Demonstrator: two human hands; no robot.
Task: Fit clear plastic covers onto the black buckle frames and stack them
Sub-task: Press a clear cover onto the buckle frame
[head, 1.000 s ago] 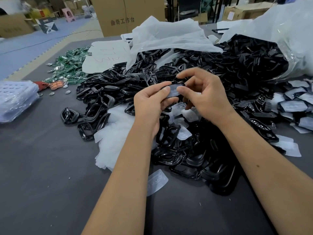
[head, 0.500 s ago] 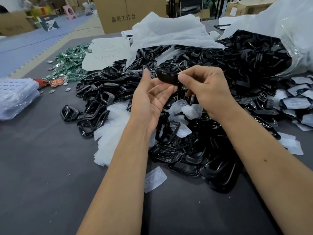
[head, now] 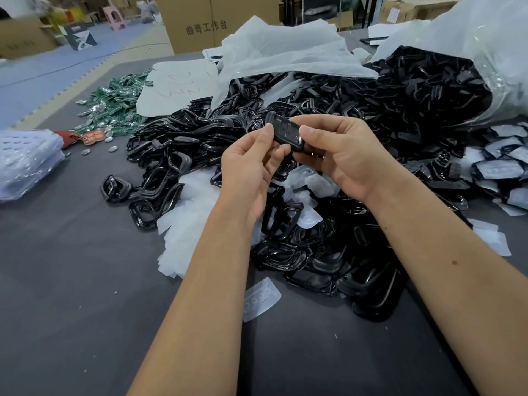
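Both my hands hold one black buckle frame (head: 285, 132) above the heap. My left hand (head: 251, 170) pinches its left end with thumb and fingers. Its right end is pinched by my right hand (head: 340, 158). A large pile of black frames (head: 328, 110) spreads over the dark table (head: 85, 281), spilling from a clear bag (head: 485, 52). Clear plastic covers (head: 183, 232) lie heaped under my left forearm, and a single cover (head: 261, 299) lies alone near the front. At the right edge sit finished frames with covers (head: 497, 170).
A heap of green circuit boards (head: 117, 107) lies at the back left. White sheets (head: 280, 55) drape over the pile. A stack of clear blister trays (head: 25, 161) sits at the left edge. Cardboard boxes (head: 200, 21) stand behind the table.
The frame has been turned between my hands, its face with openings now shows. My left hand went from flat under the frame to pinching its left end.
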